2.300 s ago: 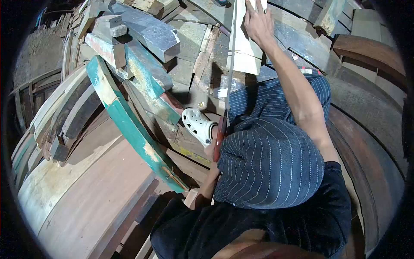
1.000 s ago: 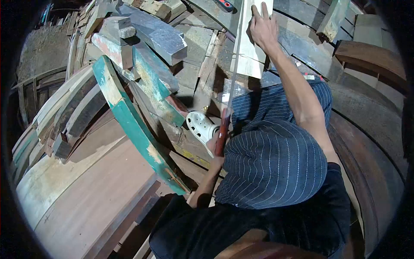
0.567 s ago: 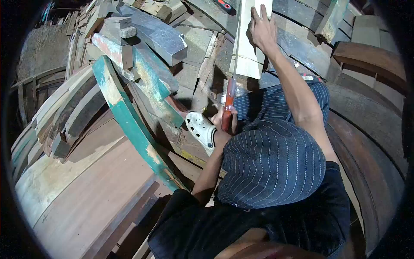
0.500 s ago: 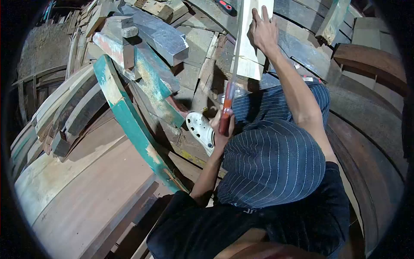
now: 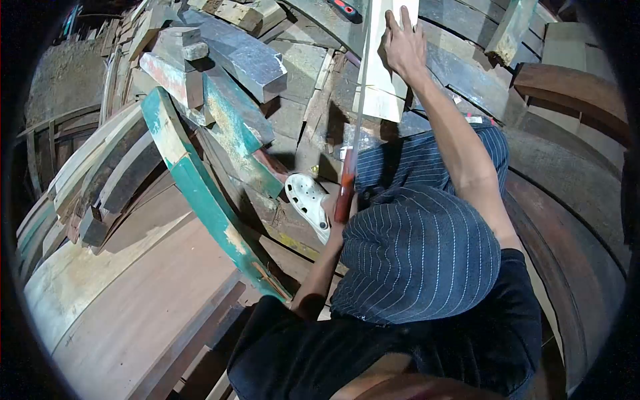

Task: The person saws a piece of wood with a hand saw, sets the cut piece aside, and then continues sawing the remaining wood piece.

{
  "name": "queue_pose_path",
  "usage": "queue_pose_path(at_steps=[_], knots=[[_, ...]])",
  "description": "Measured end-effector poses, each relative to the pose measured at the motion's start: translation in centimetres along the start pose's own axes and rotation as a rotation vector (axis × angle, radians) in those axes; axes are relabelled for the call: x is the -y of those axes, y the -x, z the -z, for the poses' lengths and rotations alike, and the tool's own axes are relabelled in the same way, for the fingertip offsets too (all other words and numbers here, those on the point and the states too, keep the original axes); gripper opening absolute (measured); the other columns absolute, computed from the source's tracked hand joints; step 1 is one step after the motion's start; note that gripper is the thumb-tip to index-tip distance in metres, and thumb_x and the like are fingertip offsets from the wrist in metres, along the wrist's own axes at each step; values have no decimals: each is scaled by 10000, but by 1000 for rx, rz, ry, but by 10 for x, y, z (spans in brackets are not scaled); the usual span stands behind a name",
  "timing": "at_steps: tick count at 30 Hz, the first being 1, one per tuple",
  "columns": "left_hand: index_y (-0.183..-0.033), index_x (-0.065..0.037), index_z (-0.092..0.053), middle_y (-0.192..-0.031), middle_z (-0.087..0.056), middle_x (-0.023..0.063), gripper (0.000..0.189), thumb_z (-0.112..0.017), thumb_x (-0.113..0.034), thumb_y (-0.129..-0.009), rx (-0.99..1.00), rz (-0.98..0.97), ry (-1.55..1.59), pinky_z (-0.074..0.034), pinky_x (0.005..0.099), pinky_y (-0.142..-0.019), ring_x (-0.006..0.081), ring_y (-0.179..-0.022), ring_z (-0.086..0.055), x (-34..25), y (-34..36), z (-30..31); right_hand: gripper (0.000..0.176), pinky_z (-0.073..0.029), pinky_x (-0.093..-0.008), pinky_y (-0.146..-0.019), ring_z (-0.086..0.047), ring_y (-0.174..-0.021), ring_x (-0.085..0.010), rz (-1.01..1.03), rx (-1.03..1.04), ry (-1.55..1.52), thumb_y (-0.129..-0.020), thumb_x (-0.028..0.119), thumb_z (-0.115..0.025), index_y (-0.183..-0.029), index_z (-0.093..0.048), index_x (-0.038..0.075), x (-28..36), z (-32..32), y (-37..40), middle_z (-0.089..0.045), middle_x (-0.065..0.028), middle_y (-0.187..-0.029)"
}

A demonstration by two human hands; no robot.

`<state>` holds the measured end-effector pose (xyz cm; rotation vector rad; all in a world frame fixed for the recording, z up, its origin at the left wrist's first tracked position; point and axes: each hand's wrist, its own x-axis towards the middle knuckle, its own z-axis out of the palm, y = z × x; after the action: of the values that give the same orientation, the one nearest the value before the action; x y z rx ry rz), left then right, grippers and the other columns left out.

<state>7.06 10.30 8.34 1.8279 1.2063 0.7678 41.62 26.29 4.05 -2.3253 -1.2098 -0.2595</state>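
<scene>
My left hand is closed round the red-orange handle of a long, thin-bladed saw, with its fingers partly hidden. The saw blade runs upward along the left edge of a pale wooden board. On the upper part of that board lies my right hand, palm down with fingers apart. Pinstriped cloth over a bent leg fills the middle of the view. A white perforated clog is just left of the saw handle.
A curved green-painted timber slants down at the left. Blocks and wood pieces are piled at the upper left. A red-and-black handled tool lies at the top. Curved brown timbers stand at the right.
My left hand and the saw handle have moved down, closer to my body. My right hand remains on the board. The whole view has shifted slightly.
</scene>
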Motion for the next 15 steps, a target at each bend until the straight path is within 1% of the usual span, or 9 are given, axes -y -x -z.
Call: queue_pose_path(at_steps=[3, 4, 5, 6, 8, 10, 11, 14, 15], knots=[[-887, 10, -621, -676, -600, 125, 107, -634, -94, -866, -5, -133, -45, -462, 320, -546, 216, -553, -609, -6, -37, -15, 464, -420, -576, -972, -483, -1158, -471, -5, 7, -2, -908, 242, -493, -1363, -495, 152, 0, -1, 0, -358, -180, -1475], [-899, 13, -634, -687, -611, 125, 110, -632, -93, -869, 57, -156, -99, -470, 312, -559, 200, -568, -619, -10, -48, -12, 463, -422, -576, -969, -483, -1158, -470, -12, 9, 2, -908, 241, -492, -1363, -496, 153, 0, 0, -2, -360, -182, -1474], [-912, 21, -648, -703, -623, 128, 117, -634, -84, -865, 58, -98, 83, -479, 304, -565, 199, -572, -622, -26, -45, -3, 462, -424, -576, -966, -483, -1158, -470, -22, 14, 5, -908, 239, -492, -1362, -497, 155, 2, 2, -3, -361, -184, -1473], [-917, 24, -645, -703, -623, 129, 119, -638, -81, -860, 27, -23, 48, -479, 307, -565, 206, -574, -622, -1, -21, 1, 463, -436, -579, -953, -479, -1153, -506, -36, 48, -32, -940, 269, -461, -1395, -465, 182, 2, 4, -4, -353, -169, -1491], [-928, 28, -637, -712, -627, 132, 135, -651, -76, -844, 8, 77, 76, -479, 310, -567, 218, -579, -619, 28, 17, 12, 460, -436, -582, -955, -481, -1152, -509, -34, 12, -17, -943, 273, -452, -1393, -469, 180, 2, 3, -3, -363, -171, -1485], [-942, 31, -626, -730, -635, 137, 166, -669, -74, -822, 32, 151, 186, -479, 311, -572, 226, -585, -613, -13, 31, 38, 458, -436, -580, -959, -484, -1149, -508, -27, 8, -5, -941, 266, -453, -1391, -472, 180, 4, 5, -3, -368, -171, -1482], [-940, 30, -624, -729, -634, 137, 166, -669, -77, -822, 40, 188, 188, -478, 313, -571, 226, -585, -612, -10, 46, 44, 457, -436, -578, -961, -485, -1148, -508, -18, 9, -1, -941, 263, -453, -1389, -473, 179, 5, 6, -3, -371, -172, -1480], [-935, 29, -619, -727, -630, 137, 168, -669, -85, -822, 64, 209, 79, -474, 318, -569, 227, -585, -610, 1, 67, 59, 484, -356, -575, -1037, -422, -1223, -518, -72, 48, -156, -876, 160, -475, -1348, -510, 62, 7, 10, -4, -370, -234, -1463], [-933, 29, -618, -727, -629, 137, 169, -670, -87, -822, 70, 201, 60, -472, 320, -568, 227, -585, -609, 5, 69, 58, 480, -376, -575, -1015, -441, -1201, -507, -55, 36, -120, -883, 180, -481, -1352, -506, 78, 7, 10, -5, -372, -222, -1461]])
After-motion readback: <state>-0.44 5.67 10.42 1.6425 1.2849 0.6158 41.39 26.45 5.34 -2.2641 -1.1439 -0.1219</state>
